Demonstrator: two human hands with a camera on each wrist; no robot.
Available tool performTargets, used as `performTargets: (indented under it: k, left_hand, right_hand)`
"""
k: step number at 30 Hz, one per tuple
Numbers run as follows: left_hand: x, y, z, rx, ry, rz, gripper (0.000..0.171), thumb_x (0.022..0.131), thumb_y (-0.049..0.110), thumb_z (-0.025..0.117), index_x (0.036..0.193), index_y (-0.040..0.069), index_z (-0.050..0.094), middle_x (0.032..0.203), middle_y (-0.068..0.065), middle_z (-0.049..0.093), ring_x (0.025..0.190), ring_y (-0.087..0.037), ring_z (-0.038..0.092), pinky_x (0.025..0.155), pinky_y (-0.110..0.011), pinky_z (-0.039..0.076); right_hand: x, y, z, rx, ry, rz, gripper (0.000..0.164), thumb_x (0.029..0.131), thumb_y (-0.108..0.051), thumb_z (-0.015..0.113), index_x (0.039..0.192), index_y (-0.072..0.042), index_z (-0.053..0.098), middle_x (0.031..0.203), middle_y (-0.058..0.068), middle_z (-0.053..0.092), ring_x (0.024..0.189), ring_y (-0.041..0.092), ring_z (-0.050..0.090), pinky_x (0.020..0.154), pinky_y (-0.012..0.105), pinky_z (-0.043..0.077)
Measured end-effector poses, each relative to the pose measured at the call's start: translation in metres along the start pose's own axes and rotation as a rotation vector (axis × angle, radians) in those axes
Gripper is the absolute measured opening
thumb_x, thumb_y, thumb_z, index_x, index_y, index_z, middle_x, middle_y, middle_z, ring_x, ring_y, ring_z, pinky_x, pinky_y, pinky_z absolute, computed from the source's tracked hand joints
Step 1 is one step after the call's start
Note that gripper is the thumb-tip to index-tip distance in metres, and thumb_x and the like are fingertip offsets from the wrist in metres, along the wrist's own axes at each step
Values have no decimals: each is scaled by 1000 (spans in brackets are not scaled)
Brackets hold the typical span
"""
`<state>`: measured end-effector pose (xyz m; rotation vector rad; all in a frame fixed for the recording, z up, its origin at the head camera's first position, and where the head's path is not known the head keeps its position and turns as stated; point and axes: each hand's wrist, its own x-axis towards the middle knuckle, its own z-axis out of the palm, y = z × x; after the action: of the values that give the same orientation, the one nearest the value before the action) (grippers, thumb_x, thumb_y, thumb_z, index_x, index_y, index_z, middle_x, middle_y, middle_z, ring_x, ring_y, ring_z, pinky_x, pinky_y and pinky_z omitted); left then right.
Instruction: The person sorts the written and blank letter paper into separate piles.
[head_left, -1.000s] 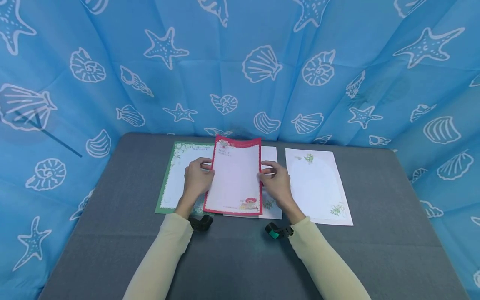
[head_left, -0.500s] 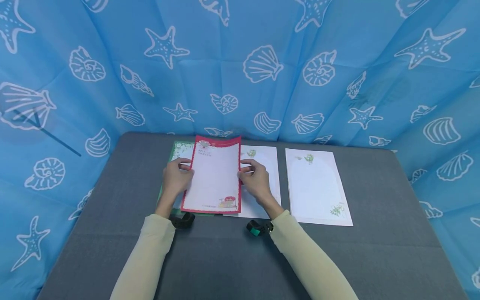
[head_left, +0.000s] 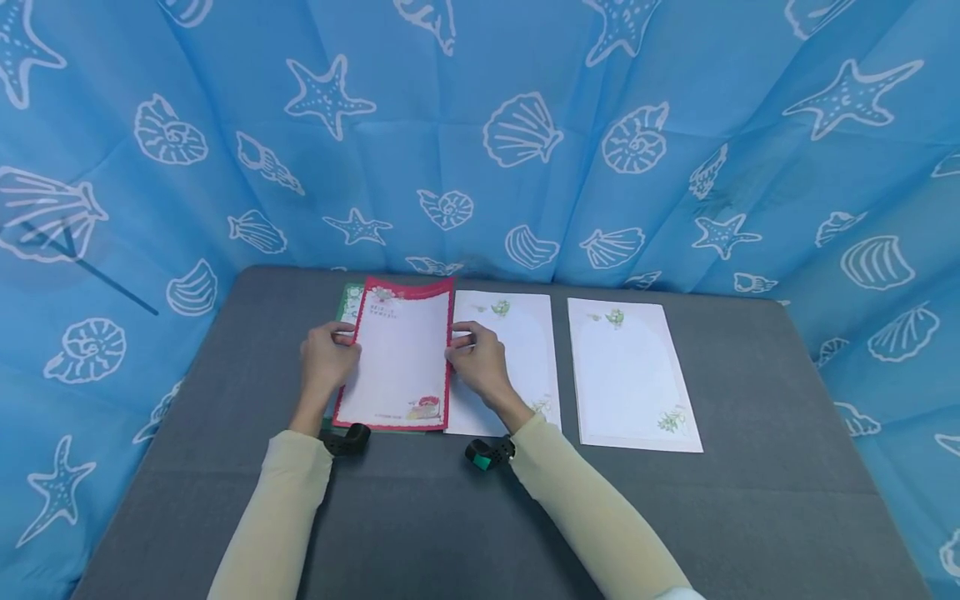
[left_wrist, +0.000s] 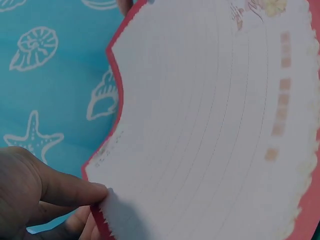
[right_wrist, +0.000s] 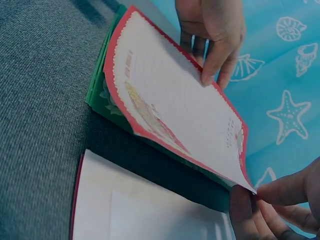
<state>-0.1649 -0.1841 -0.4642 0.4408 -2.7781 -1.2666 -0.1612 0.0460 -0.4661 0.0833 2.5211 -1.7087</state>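
Mostly Ones and Twos

Four printed paper sheets show their faces: one white sheet with a scalloped red border, one white sheet with a green floral border, and two plain-edged white sheets with green leafy sprigs. One further red paper edge shows beneath a sprigged sheet in the right wrist view; the layers under the sheets cannot be counted. There are two bare hands, one left hand and one right hand, two pale cream sleeves, two black wrist bands, and one dark grey cloth-covered table. The blue fabric backdrop bears at least seven white-outlined starfish prints.
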Motion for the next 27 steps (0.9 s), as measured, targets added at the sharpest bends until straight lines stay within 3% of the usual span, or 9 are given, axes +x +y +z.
performTargets:
  k: [7,10,14,27]
  left_hand:
    - [-1,-2,-3,42,35,-27,32,92,6,63,123,-4,66,103,-21,66,90,-34,59,75,-47,46]
    - [1,-4,-4,70,27,-25,36,92,8,64,125,-5,65,112,-24,63,103,-38,55,87,-53,44]
    - [2,-5,-4,118,16,-9,41,91,9,62,128,-9,63,124,-30,57,120,-45,44,102,-58,32]
    - [4,-8,-6,192,-32,-56,48,95,12,56,136,-13,54,135,-35,45,124,-52,37,103,-61,31]
  right_hand:
    - [3,0,9,-54,-27,-9,38,89,3,68,127,2,64,94,11,69,68,13,67,59,27,55]
    - [4,-1,11,-87,-37,-16,39,89,2,68,128,3,64,93,11,69,67,12,66,59,26,54]
    - [4,-5,12,-149,-64,-18,40,90,-2,67,130,5,63,91,9,69,66,12,64,59,25,51]
    - [10,-11,21,-237,-142,23,44,90,-6,67,132,7,62,77,4,61,61,12,52,53,23,41]
